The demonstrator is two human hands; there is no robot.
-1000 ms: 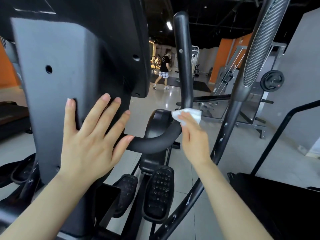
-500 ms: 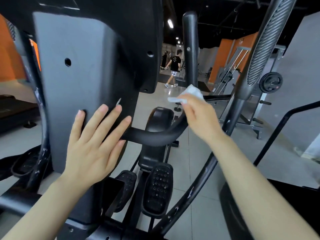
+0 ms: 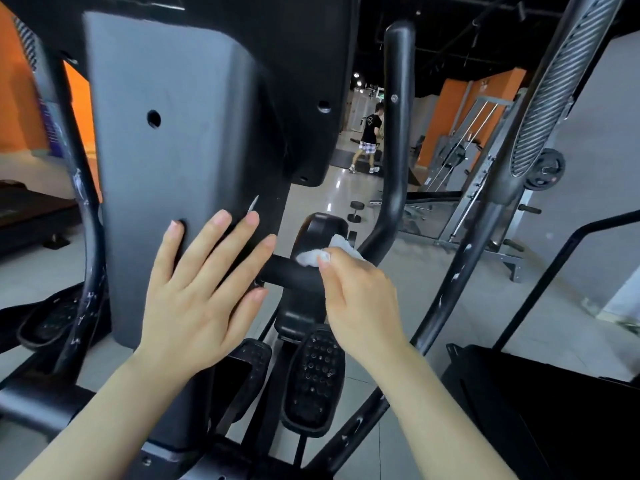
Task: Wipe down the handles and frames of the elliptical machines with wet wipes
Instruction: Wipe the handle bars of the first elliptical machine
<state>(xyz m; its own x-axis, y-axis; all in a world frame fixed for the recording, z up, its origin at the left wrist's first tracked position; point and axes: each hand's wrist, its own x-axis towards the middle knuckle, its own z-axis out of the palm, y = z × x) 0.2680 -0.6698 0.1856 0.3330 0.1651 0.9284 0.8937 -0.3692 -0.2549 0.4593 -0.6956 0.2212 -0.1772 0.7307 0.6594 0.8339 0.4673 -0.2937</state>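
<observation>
At the far left, left of the column [image 3: 166,188], a curved black arm [image 3: 88,216] runs down past an orange wall [image 3: 20,81], with one dark pedal [image 3: 48,320] low beside it. The grey column fills the middle-left; two round holes show in the casing, one on the grey face and one on the black panel [image 3: 304,81] to its right. The left hand [image 3: 204,289] lies flat on the column's lower face, fingers [image 3: 194,251] straight and spread, holding nothing.

Right of the column, a black handle [image 3: 294,271] juts out level, then bends upward into a post [image 3: 398,116]. The right hand [image 3: 360,299] grips this handle just right of the column, fingers curled round it and pressing one white wipe [image 3: 318,254] onto its top. Below the handle sit two studded pedals [image 3: 315,372].

Beyond the post, one person [image 3: 370,140] walks on the shiny floor [image 3: 332,202], with one dumbbell [image 3: 356,211] lying nearer. Further right of the column, a ribbed swing arm [image 3: 540,116] slants down across a weight rack [image 3: 485,161] bearing one plate [image 3: 547,171]. A black rail [image 3: 554,265] and dark deck [image 3: 554,410] fill the far right.
</observation>
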